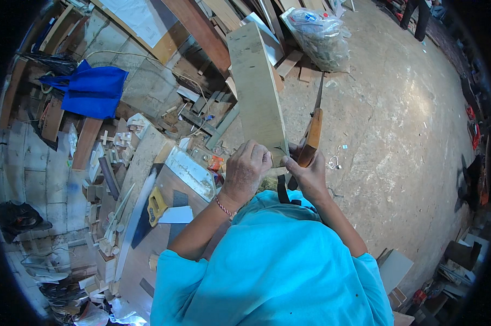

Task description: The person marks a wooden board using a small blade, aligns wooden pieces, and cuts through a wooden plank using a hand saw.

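Observation:
A long pale wooden board [255, 89] stretches away in front of me, its near end close to my body. At that end is my left hand [246, 169], closed with the fingers curled against the board; a braided band circles the wrist. My right hand [309, 175] is closed around the orange-brown wooden handle of what looks like a handsaw [312, 138], seen edge-on. Its thin dark blade points away from me, along the board's right side. The right thumb lies by the board's near right corner. Some fingers of both hands are hidden.
Left of me, a workbench [161, 247] carries a yellow-handled saw [157, 205] and wood offcuts. A blue bag [95, 89] lies farther left. Beyond the board stands a clear plastic sack [318, 41] beside leaning planks. Concrete floor [397, 136] spreads right; a person [416, 16] stands far off.

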Available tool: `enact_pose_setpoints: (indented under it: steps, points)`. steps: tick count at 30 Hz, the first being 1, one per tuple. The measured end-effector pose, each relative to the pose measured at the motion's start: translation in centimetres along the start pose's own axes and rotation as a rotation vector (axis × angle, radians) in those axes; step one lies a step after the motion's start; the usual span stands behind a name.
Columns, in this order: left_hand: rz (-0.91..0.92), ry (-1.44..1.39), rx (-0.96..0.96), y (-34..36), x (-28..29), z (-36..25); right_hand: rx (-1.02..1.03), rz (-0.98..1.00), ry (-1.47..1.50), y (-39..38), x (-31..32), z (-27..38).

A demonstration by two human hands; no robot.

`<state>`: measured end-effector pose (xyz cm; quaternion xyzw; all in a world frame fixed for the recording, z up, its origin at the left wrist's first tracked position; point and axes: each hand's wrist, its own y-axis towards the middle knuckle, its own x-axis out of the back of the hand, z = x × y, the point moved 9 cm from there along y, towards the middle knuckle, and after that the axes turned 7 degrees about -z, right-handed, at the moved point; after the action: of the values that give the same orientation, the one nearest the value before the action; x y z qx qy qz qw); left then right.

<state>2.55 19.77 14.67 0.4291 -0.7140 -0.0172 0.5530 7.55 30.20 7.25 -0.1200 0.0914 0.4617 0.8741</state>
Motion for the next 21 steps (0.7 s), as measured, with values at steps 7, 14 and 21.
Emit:
enact_pose_setpoints:
  steps: [7, 14, 21]
  points:
    - [-0.068, -0.039, 0.009, -0.4, -0.3, 0.0, -0.008, -0.008, -0.056, 0.0, 0.2, 0.0]
    - [-0.084, -0.033, 0.042, -0.4, -0.3, 0.1, -0.035, -0.033, -0.060, 0.3, 0.5, -0.1]
    - [-0.063, -0.172, 0.133, -0.1, 0.4, 0.9, -0.062, -0.040, 0.126, 0.3, 0.7, 0.0]
